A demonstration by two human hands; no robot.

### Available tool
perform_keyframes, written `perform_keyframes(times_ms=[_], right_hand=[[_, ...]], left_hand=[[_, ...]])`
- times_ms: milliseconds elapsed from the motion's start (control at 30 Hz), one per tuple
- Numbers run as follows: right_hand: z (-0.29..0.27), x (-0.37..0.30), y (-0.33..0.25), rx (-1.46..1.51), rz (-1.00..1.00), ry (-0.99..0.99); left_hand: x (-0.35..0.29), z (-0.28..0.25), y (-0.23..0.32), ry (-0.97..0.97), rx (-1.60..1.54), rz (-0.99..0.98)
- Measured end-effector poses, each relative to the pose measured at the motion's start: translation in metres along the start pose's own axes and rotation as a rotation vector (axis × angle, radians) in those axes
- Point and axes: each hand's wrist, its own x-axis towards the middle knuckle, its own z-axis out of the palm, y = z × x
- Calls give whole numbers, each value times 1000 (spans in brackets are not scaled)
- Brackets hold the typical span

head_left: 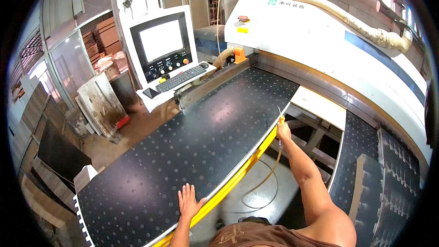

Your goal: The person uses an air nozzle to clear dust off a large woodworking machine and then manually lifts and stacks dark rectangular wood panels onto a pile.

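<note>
My left hand (189, 201) rests palm down on the black dotted table (155, 155), close to its near edge, fingers spread. Out at the far end of the same edge, my right hand (284, 131) is wrapped round a yellow air blow gun (281, 120). Its thin metal nozzle points up and away over the table corner. From the gun's lower end a thin brown air hose (274, 170) hangs down and loops over the floor. A yellow rail (238, 174) runs along under the table's white edge, between my two hands.
A large white machine housing (297, 32) spans the far side. A control screen (161, 40) with a keyboard (180, 78) stands beyond the table. To the right, a pale board (318, 105) bridges a gap before another black dotted table (359, 142). Boards (101, 105) lean at the left.
</note>
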Motion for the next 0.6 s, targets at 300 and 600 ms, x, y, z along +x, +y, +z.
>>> perform_keyframes(times_ms=[300, 600], right_hand=[[-18, -14, -5, 234, 123, 16], [-30, 68, 70, 416, 616, 228]], left_hand=[[-21, 22, 46, -59, -473, 260], [-8, 41, 74, 132, -377, 150]])
